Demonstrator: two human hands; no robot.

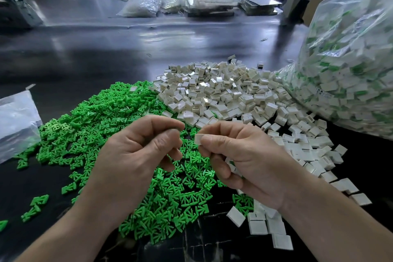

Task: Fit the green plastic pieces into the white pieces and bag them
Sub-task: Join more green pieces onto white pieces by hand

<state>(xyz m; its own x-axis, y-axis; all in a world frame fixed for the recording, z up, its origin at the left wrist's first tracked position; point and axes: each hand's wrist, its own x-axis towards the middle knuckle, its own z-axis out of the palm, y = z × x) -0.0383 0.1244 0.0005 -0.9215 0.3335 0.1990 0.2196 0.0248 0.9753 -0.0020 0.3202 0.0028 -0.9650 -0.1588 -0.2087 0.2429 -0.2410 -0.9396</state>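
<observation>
A heap of green plastic pieces (110, 121) covers the dark table in front of me, and a heap of white square pieces (223, 91) lies behind and to the right of it. My right hand (240, 155) pinches one white piece (198, 139) between thumb and forefinger above the green heap. My left hand (140, 149) hovers just left of it with its fingers curled and thumb against forefinger; nothing shows between them. A large clear bag (348, 66) full of fitted white-and-green pieces stands at the right.
A flat clear plastic bag (17, 121) lies at the left edge. Stray white pieces (268, 223) lie near my right wrist. Farther back on the dark table (106, 49) are more plastic bags (142, 4) and a stack of trays (212, 2).
</observation>
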